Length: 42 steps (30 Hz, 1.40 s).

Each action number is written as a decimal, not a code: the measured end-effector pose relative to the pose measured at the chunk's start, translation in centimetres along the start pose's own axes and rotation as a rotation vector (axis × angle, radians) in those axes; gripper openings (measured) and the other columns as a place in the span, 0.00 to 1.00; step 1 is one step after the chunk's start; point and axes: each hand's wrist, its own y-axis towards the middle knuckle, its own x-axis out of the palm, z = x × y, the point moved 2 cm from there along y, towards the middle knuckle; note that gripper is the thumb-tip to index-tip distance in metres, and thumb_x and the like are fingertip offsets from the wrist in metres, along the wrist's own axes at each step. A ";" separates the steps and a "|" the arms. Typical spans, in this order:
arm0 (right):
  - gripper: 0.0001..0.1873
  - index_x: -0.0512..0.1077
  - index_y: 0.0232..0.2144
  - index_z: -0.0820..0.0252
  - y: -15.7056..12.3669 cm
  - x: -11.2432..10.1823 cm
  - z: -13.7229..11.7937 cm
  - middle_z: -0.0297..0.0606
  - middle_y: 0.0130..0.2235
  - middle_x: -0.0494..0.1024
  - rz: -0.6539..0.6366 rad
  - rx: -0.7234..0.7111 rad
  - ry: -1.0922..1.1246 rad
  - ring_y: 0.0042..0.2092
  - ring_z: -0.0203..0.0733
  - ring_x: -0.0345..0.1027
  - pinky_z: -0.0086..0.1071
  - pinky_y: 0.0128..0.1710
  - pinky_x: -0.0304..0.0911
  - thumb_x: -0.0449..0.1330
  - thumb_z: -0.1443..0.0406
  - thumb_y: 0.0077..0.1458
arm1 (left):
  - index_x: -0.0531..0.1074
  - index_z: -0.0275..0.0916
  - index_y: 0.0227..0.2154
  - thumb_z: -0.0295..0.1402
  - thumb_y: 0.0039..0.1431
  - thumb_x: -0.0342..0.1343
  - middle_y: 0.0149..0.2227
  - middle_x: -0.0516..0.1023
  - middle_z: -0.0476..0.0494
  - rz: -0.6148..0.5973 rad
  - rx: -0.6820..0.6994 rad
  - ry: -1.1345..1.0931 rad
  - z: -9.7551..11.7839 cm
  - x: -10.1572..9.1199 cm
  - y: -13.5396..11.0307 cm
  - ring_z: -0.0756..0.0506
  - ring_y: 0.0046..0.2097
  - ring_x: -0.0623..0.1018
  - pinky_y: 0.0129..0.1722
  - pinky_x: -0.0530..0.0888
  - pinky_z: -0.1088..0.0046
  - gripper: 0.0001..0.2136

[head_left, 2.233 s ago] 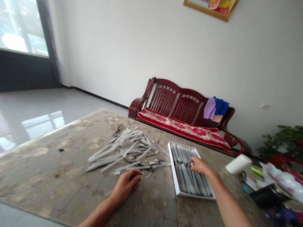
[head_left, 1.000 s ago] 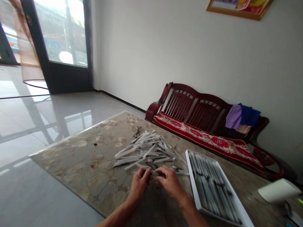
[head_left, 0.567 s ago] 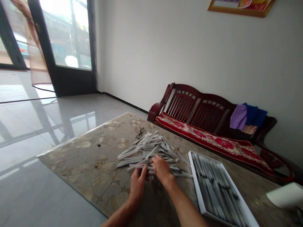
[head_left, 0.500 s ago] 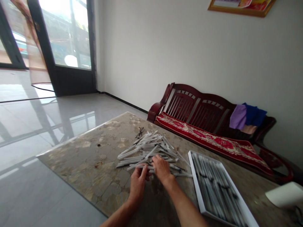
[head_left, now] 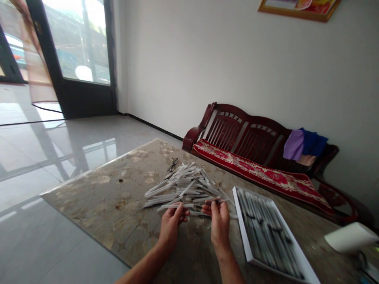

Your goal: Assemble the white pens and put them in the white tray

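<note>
A slim white stick [head_left: 168,206], pen-like in shape, is pinched between the thumb and fingers of my left hand [head_left: 171,223]. My right hand [head_left: 219,221] is a short way to the right, thumb pressed toward curled fingers; anything it grips is too small and blurred to make out. Just beyond both hands lies a loose pile of similar white and translucent sticks [head_left: 185,185], some with dark parts, crossing one another at many angles. To the right of my right hand stands a shallow white box [head_left: 246,240] holding rows of grey, translucent sticks [head_left: 266,228] with black parts.
Folded black-framed glasses [head_left: 172,165] rest behind the pile on the stone-patterned table [head_left: 127,221]. A white roll [head_left: 351,236] lies at the right. Past the table stands a dark red wooden bench [head_left: 251,134] with a red floral cushion [head_left: 251,171] and draped cloths [head_left: 304,146].
My right hand has moved right, away from my left hand, and turned more upright. My left hand keeps its stick. The whole view has shifted slightly.
</note>
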 end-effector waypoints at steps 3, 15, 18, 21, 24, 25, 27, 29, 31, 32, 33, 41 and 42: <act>0.14 0.63 0.36 0.53 -0.3 0.4 0.4 0.39 0.39 0.77 -0.013 0.015 -0.003 0.34 0.44 0.73 0.37 0.31 0.70 0.53 0.51 0.57 | 0.74 0.34 0.32 0.46 0.41 0.68 0.26 0.80 0.45 -0.016 -0.017 -0.003 -0.1 0.0 -0.1 0.45 0.29 0.80 0.25 0.73 0.74 0.21; 0.15 0.68 0.34 0.56 -1.7 0.6 1.0 0.35 0.31 0.74 0.023 -0.023 -0.003 0.32 0.42 0.69 0.30 0.26 0.63 0.57 0.52 0.53 | 0.74 0.34 0.29 0.43 0.39 0.71 0.25 0.79 0.47 -0.107 -0.152 -0.086 0.7 0.5 -0.3 0.51 0.26 0.78 0.22 0.71 0.80 0.19; 0.14 0.70 0.33 0.56 -2.4 1.0 1.6 0.34 0.30 0.74 -0.026 -0.002 -0.045 0.31 0.42 0.69 0.29 0.24 0.61 0.59 0.53 0.50 | 0.74 0.35 0.31 0.43 0.39 0.71 0.24 0.79 0.48 -0.209 -0.163 -0.066 0.5 0.7 -0.4 0.50 0.26 0.78 0.21 0.70 0.80 0.20; 0.15 0.71 0.37 0.56 -2.7 1.1 1.9 0.36 0.33 0.76 -0.115 0.003 -0.085 0.32 0.42 0.70 0.29 0.23 0.60 0.60 0.56 0.49 | 0.74 0.35 0.31 0.41 0.40 0.72 0.26 0.80 0.47 -0.219 -0.200 -0.128 0.5 0.6 -0.3 0.50 0.27 0.79 0.21 0.71 0.80 0.19; 0.14 0.73 0.38 0.57 -0.9 -0.3 2.1 0.38 0.36 0.78 -0.185 -0.008 -0.168 0.34 0.44 0.71 0.29 0.25 0.62 0.60 0.59 0.47 | 0.73 0.36 0.30 0.37 0.41 0.72 0.26 0.79 0.48 -0.139 -0.234 -0.217 0.9 0.3 0.0 0.51 0.26 0.78 0.21 0.71 0.82 0.16; 0.13 0.73 0.36 0.58 0.1 -1.0 2.1 0.38 0.36 0.79 -0.181 -0.019 -0.213 0.34 0.44 0.72 0.30 0.27 0.64 0.59 0.60 0.47 | 0.73 0.36 0.30 0.35 0.42 0.71 0.26 0.80 0.48 -0.110 -0.242 -0.244 1.0 0.2 0.1 0.51 0.26 0.79 0.21 0.72 0.82 0.15; 0.13 0.74 0.35 0.60 2.3 -2.4 2.2 0.40 0.35 0.79 -0.124 -0.054 -0.313 0.35 0.45 0.73 0.33 0.32 0.66 0.59 0.61 0.47 | 0.73 0.36 0.30 0.32 0.44 0.70 0.26 0.80 0.48 -0.066 -0.259 -0.289 1.3 0.0 0.3 0.51 0.26 0.79 0.20 0.72 0.82 0.13; 0.11 0.75 0.34 0.60 4.1 -2.8 2.3 0.40 0.35 0.80 -0.105 -0.113 -0.439 0.37 0.46 0.73 0.35 0.38 0.66 0.58 0.63 0.48 | 0.73 0.36 0.30 0.31 0.44 0.70 0.26 0.80 0.48 -0.031 -0.268 -0.322 1.4 -0.1 0.4 0.51 0.25 0.79 0.20 0.72 0.81 0.12; 0.08 0.76 0.32 0.59 4.9 -2.0 2.2 0.40 0.35 0.80 -0.169 -0.192 -0.594 0.39 0.45 0.73 0.34 0.42 0.65 0.57 0.66 0.49 | 0.73 0.36 0.30 0.31 0.42 0.70 0.26 0.80 0.48 0.012 -0.247 -0.347 1.5 -0.2 0.5 0.51 0.24 0.79 0.21 0.72 0.81 0.13; 0.08 0.77 0.31 0.58 5.0 -1.2 2.1 0.39 0.35 0.80 -0.218 -0.230 -0.674 0.40 0.44 0.73 0.33 0.43 0.64 0.57 0.68 0.50 | 0.73 0.36 0.30 0.31 0.41 0.70 0.26 0.81 0.48 0.038 -0.221 -0.357 1.5 -0.3 0.6 0.51 0.24 0.78 0.21 0.72 0.81 0.13; 0.08 0.77 0.30 0.57 4.9 -0.2 2.1 0.38 0.35 0.79 -0.264 -0.263 -0.752 0.40 0.43 0.73 0.32 0.43 0.63 0.57 0.69 0.50 | 0.73 0.36 0.29 0.32 0.40 0.71 0.25 0.80 0.48 0.065 -0.188 -0.361 1.6 -0.5 0.6 0.52 0.23 0.77 0.20 0.71 0.81 0.14; 0.09 0.78 0.36 0.54 4.3 4.9 2.0 0.38 0.41 0.78 -0.398 -0.358 -1.198 0.46 0.43 0.70 0.29 0.44 0.60 0.60 0.70 0.55 | 0.73 0.34 0.28 0.41 0.34 0.73 0.20 0.77 0.49 0.158 -0.003 -0.222 1.5 -1.1 0.7 0.53 0.20 0.73 0.18 0.66 0.82 0.21; 0.10 0.77 0.37 0.54 4.4 4.9 2.1 0.38 0.42 0.77 -0.403 -0.350 -1.228 0.47 0.43 0.70 0.29 0.44 0.60 0.59 0.70 0.55 | 0.73 0.34 0.28 0.41 0.34 0.72 0.21 0.77 0.49 0.163 -0.006 -0.218 1.4 -1.1 0.7 0.53 0.20 0.72 0.18 0.66 0.81 0.21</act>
